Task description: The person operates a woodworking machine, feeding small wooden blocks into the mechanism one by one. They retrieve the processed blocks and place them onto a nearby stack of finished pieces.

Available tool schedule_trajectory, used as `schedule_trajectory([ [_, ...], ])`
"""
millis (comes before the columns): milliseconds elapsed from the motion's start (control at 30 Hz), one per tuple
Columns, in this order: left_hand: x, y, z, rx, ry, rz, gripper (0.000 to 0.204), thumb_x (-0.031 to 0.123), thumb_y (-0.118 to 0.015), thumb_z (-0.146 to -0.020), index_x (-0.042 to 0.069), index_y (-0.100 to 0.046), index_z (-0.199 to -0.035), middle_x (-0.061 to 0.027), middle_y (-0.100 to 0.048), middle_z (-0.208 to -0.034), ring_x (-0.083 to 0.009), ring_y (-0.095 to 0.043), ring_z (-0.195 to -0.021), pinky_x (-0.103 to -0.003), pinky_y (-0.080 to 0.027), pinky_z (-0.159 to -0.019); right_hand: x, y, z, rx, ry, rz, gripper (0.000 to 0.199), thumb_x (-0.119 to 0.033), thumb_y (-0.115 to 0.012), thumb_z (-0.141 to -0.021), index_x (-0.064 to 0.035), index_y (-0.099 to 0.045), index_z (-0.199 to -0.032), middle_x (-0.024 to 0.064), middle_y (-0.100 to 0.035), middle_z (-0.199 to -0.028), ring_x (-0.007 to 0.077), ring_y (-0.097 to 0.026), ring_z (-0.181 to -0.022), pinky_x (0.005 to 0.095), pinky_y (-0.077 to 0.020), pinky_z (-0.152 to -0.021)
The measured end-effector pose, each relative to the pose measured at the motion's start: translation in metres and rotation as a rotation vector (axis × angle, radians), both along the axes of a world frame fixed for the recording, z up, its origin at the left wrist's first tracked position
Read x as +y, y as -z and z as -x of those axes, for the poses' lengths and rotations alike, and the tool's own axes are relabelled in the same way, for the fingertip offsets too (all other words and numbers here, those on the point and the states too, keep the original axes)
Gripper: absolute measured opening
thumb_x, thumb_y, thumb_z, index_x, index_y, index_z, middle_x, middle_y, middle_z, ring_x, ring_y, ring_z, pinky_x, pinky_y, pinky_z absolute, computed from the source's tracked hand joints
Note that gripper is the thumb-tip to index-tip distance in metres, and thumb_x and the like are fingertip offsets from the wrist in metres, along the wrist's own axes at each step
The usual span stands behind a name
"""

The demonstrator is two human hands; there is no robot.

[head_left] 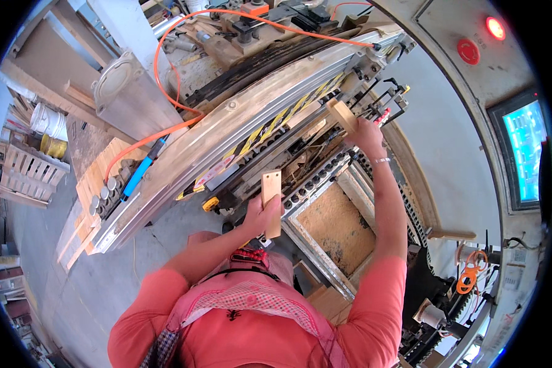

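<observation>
My left hand (pixel 262 216) is closed around a short, flat wooden piece (pixel 272 187) in front of my body. Two small dark holes show near the upper end of that piece. Farther off and to the right, my right hand (pixel 368 138) reaches over the machine bed and grips a second wooden piece (pixel 342 115), tilted up to the left. Beneath my right hand lie the rails and clamps (pixel 383 101) of a woodworking machine; whether the second piece touches them, I cannot tell. A row of black round fittings (pixel 316 179) runs between my two hands.
A sawdust-covered recess (pixel 337 227) lies between my arms. Across the far side stretches a long beam (pixel 239 110) with a yellow-black striped strip. An orange hose (pixel 159 58) loops over it. At right stand a lit screen (pixel 522 150) and a red stop button (pixel 468 51).
</observation>
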State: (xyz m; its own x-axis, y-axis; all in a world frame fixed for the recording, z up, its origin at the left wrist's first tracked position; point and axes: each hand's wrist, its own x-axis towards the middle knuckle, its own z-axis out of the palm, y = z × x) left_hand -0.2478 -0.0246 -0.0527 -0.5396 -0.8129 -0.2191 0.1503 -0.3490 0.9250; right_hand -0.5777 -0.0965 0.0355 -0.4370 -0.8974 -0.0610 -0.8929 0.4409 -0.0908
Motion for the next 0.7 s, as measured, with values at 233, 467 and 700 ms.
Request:
schedule_trajectory([
  [233, 0.001, 0.003, -0.001, -0.07, -0.001, -0.034, 0.02, 0.019, -0.05, -0.091, 0.0, -0.055, -0.096, -0.0026, -0.057, -0.067, -0.007, -0.052, -0.058, -0.024, -0.042, -0.051, -0.052, 0.054, 0.015, 0.046, 0.021, -0.095, 0.043, -0.032, -0.077, -0.057, -0.0066, -0.062, -0.088, 0.0133, -0.065, -0.084, 0.0297, -0.063, -0.083, 0.0395, -0.0507, -0.073],
  [467, 0.003, 0.008, 0.005, -0.121, -0.004, 0.062, 0.019, 0.017, -0.051, -0.09, -0.001, -0.056, -0.093, -0.0032, -0.057, -0.064, -0.0078, -0.053, -0.059, -0.024, -0.044, -0.053, -0.041, 0.053, 0.014, 0.006, -0.066, 0.021, 0.05, -0.042, -0.074, -0.06, -0.0039, -0.06, -0.09, 0.0182, -0.064, -0.084, 0.0327, -0.062, -0.083, 0.041, -0.0495, -0.073],
  [700, 0.001, -0.003, 0.005, -0.102, 0.005, 0.079, 0.019, 0.015, -0.05, -0.09, -0.003, -0.055, -0.094, -0.0036, -0.057, -0.065, -0.0083, -0.054, -0.06, -0.024, -0.044, -0.055, -0.029, 0.037, 0.01, -0.05, -0.054, 0.029, 0.044, -0.041, -0.065, -0.07, 0.0007, -0.061, -0.085, 0.0199, -0.064, -0.083, 0.0342, -0.062, -0.083, 0.0417, -0.0489, -0.075],
])
